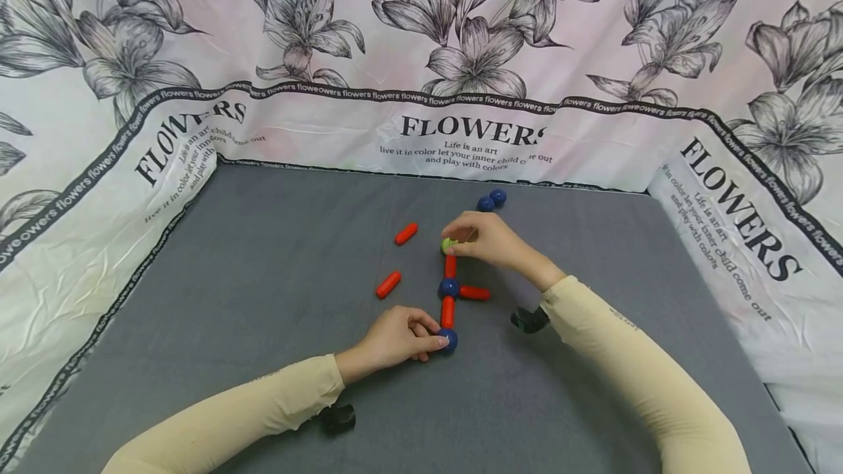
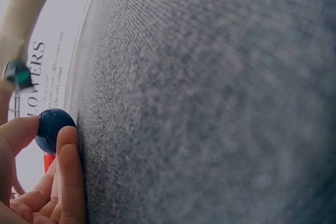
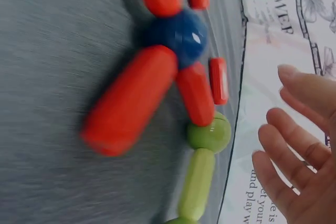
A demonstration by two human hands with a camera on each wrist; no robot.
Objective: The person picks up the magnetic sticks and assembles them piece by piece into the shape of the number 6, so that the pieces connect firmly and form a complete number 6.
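Red rods [image 1: 451, 267] joined the blue hub ball [image 1: 449, 288]; beyond it, your right hand [image 1: 494, 241] had fingers spread near a green ball [image 3: 209, 134]; short of it, your left hand [image 1: 394, 335] pinched the nearer blue ball [image 1: 449, 344] between its fingers.

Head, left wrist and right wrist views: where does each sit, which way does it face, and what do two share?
Head: worn on the head, facing forward and down at the table; left hand, right hand and sleeves show.
Left wrist: on that wrist, looking low across the table toward printed cloth; the left hand pinches a blue ball.
Right wrist: on that wrist, looking at red rods and a green ball; the right hand shows, apart from it.
Shared: head and right wrist both show the green ball.
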